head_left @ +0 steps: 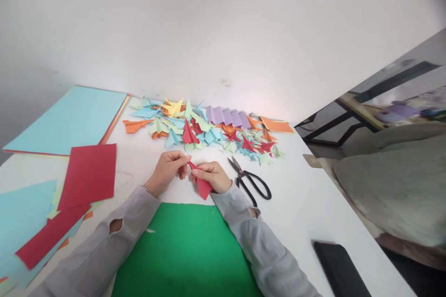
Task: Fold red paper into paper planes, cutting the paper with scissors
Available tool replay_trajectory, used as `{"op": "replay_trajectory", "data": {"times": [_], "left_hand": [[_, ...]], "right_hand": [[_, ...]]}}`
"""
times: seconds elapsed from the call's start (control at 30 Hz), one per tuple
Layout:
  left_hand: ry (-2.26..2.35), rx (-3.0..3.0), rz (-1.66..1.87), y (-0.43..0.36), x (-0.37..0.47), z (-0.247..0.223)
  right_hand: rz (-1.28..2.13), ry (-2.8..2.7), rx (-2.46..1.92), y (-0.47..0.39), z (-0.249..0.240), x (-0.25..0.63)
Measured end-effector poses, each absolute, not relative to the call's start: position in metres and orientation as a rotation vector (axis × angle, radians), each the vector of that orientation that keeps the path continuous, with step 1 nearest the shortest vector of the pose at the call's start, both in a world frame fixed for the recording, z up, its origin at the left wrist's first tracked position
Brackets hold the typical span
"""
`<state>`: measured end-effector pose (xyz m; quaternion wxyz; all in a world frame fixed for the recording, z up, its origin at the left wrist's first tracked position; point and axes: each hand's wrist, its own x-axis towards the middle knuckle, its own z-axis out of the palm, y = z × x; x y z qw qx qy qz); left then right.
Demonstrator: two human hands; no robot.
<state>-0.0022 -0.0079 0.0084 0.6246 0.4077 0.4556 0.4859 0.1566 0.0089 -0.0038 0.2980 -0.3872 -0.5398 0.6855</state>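
Note:
A small folded piece of red paper (204, 187) is held in the air between both hands, above the far edge of a green mat (184, 250). My left hand (169, 170) pinches its narrow tip between thumb and fingers. Around its wider body, my right hand (213, 177) is closed, thumb on top. Part of the paper is hidden behind the right fingers. Black-handled scissors (245, 178) lie just right of my right hand, blades pointing away from me. Beyond the hands spreads a pile of folded paper planes (190, 134) in several colours.
Red sheets (88, 176) and light blue sheets (24, 222) lie at the left. A stack of large blue paper (73, 120) rests against the wall. Purple pleated paper (228, 117) and orange paper (278, 125) sit at the back. A black phone-like object (341, 269) lies front right.

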Motion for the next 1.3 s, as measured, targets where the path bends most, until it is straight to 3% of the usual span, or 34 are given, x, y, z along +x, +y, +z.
{"op": "replay_trajectory", "data": {"times": [1.3], "left_hand": [[1.013,0.806,1.156,-0.0047,-0.0023,0.0070]], "right_hand": [[1.764,-1.496,-0.991,0.0101,-0.0084,0.1569]]}}
